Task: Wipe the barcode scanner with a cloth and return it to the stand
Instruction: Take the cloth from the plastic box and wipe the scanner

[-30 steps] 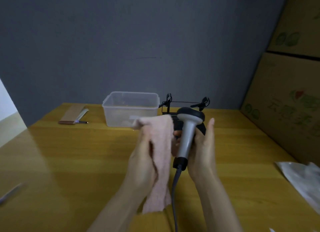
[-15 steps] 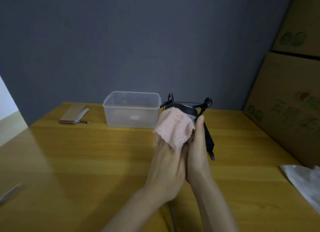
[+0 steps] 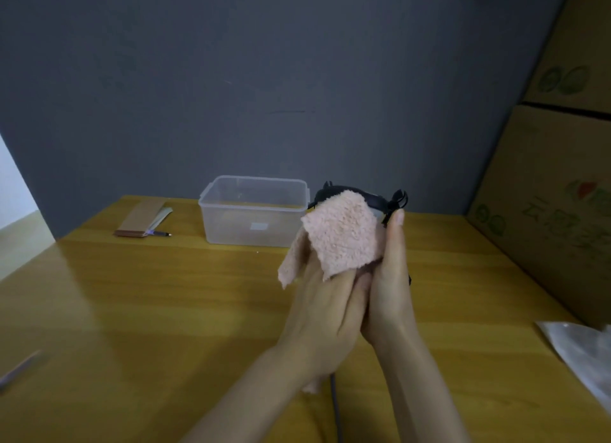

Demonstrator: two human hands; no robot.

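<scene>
A pink fluffy cloth [image 3: 344,237] is draped over the barcode scanner [image 3: 372,200], of which only the dark top edge of the head shows above the cloth. My left hand [image 3: 322,310] presses the cloth against the scanner from the left. My right hand [image 3: 391,277] holds the scanner from the right, fingers pointing up. The scanner's grey cable [image 3: 334,406] hangs down between my forearms. Behind my hands a black wire stand [image 3: 398,199] is mostly hidden; only its clip ends show.
A clear plastic box [image 3: 254,211] stands on the wooden table [image 3: 165,310] left of the stand. A brown flat pack with a pen [image 3: 142,219] lies at the back left. Cardboard boxes [image 3: 558,191] line the right side. A silvery bag [image 3: 585,353] lies at the right edge.
A second ago the scanner's grey handle was bare between my hands; the cloth has since come up over the head, covering the scanner, and it now hangs looser on the left.
</scene>
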